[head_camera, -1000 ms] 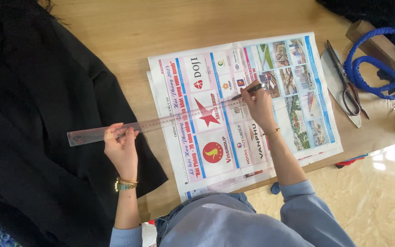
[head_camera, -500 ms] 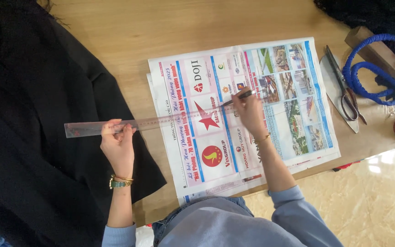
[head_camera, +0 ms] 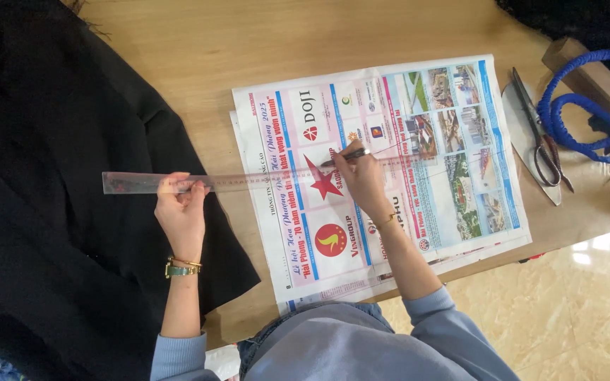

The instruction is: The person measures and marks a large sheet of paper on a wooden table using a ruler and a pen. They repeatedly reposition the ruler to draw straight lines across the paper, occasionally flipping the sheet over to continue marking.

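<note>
Clear ruler (head_camera: 199,182) partly hidden under left hand (head_camera: 180,212).

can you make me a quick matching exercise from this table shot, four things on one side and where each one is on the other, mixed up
Things:
1. clear ruler
2. pen
3. scissors
4. black cloth

Places:
A. lying on bare wood, right of the newspaper
B. held in the right hand, tip on the newspaper
C. spread over the table's left side
D. pressed down by the left hand, reaching from the cloth onto the newspaper

Pairs: 1-D, 2-B, 3-A, 4-C
</note>
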